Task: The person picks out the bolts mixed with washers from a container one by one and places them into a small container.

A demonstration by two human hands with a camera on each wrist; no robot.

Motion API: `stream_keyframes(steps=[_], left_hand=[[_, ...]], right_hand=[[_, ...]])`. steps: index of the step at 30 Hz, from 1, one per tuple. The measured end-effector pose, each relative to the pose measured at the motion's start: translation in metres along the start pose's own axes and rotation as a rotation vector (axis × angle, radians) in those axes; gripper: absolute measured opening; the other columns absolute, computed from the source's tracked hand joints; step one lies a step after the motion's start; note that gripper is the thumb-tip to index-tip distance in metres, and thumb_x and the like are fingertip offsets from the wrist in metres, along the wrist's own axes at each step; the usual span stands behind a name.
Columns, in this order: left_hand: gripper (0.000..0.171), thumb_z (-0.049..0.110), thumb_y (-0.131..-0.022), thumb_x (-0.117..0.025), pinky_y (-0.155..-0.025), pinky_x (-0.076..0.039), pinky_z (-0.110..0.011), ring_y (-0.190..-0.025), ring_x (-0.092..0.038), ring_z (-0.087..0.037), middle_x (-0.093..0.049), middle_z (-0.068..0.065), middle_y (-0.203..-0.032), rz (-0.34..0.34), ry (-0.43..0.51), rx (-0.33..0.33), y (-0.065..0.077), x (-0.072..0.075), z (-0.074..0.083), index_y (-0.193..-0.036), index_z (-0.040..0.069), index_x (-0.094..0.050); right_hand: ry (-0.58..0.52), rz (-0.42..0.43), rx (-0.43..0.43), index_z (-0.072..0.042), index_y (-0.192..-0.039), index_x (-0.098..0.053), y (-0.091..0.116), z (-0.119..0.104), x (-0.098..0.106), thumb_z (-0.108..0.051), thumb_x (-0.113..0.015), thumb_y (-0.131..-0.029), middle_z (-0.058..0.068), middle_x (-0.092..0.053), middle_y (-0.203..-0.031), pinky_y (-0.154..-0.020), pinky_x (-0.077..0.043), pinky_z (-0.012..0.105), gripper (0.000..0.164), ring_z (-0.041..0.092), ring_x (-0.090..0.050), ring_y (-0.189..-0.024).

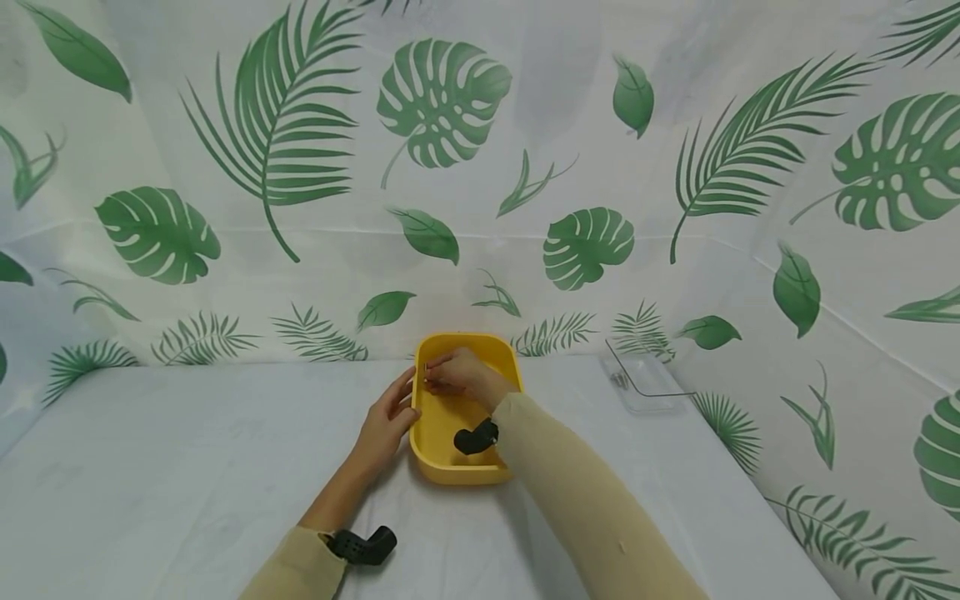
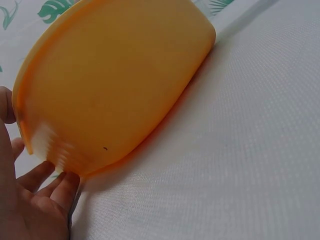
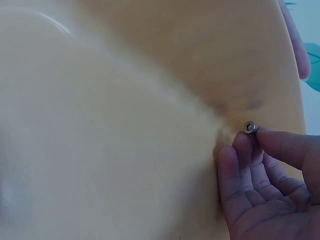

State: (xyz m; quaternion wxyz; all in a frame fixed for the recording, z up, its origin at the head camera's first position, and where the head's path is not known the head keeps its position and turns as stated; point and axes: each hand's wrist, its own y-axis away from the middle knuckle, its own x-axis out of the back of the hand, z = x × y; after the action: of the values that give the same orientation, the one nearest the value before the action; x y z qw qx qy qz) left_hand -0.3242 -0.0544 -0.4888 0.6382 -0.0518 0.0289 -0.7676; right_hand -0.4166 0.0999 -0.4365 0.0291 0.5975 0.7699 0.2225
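A yellow rectangular bin [image 1: 459,477] stands on the white-covered table against the back curtain. My right hand [image 1: 468,375] reaches inside it at the left wall. In the right wrist view, its thumb and index finger pinch a small hex socket screw [image 3: 250,128], its socketed head showing beside that wall and its shank hidden. My left hand [image 1: 386,425] lies along the outside of the same wall. In the left wrist view, its fingertips [image 2: 65,187] touch the outer face low down, and another digit is up near the rim.
Right of the bin lies a clear plastic tray [image 1: 652,407] with small metal pieces [image 1: 618,380] in it. A long L-shaped hex key [image 1: 660,394] rests across the tray. The leaf-patterned curtain [image 1: 465,275] rises behind the table.
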Motion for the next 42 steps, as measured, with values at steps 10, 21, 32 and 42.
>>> stream_keyframes(steps=[10, 21, 32, 42], left_hand=[[0.067, 0.005, -0.096, -0.048, -0.116, -0.044, -0.049, -0.148, -0.042, -0.036, -0.039, -0.018, -0.161, -0.004, -0.02, -0.003, 0.0, -0.002, 0.001, -0.159, 0.021, -0.033], [0.068, 0.005, -0.096, -0.047, -0.116, -0.043, -0.05, -0.147, -0.042, -0.037, -0.038, -0.02, -0.161, -0.003, -0.031, 0.011, 0.002, -0.001, 0.004, -0.16, 0.018, -0.03], [0.067, 0.005, -0.096, -0.047, -0.116, -0.043, -0.05, -0.148, -0.041, -0.037, -0.038, -0.019, -0.161, 0.003, -0.024, 0.029, 0.001, -0.002, 0.002, -0.16, 0.02, -0.031], [0.066, 0.004, -0.098, -0.047, -0.116, -0.042, -0.05, -0.148, -0.04, -0.036, -0.038, -0.019, -0.161, -0.003, -0.018, 0.024, 0.002, -0.002, 0.003, -0.16, 0.018, -0.03]], right_hand=[[-0.024, -0.053, 0.014, 0.006, -0.131, -0.062, 0.008, -0.002, 0.012, -0.002, -0.059, -0.098, 0.019, -0.074, -0.106, -0.094, -0.061, 0.039, 0.034, 0.02, -0.072, -0.086], [0.003, -0.121, 0.048, 0.005, -0.132, -0.06, 0.027, -0.01, 0.03, -0.001, -0.06, -0.097, 0.021, -0.07, -0.115, -0.102, -0.056, 0.044, 0.035, 0.03, -0.071, -0.103], [0.061, -0.123, 0.089, 0.005, -0.138, -0.055, 0.05, -0.016, 0.059, -0.003, -0.06, -0.098, 0.024, -0.066, -0.124, -0.108, -0.051, 0.05, 0.041, 0.043, -0.063, -0.124], [0.098, -0.138, 0.1, 0.003, -0.137, -0.056, 0.071, -0.018, 0.091, -0.006, -0.06, -0.098, 0.022, -0.064, -0.122, -0.109, -0.049, 0.051, 0.04, 0.042, -0.064, -0.121]])
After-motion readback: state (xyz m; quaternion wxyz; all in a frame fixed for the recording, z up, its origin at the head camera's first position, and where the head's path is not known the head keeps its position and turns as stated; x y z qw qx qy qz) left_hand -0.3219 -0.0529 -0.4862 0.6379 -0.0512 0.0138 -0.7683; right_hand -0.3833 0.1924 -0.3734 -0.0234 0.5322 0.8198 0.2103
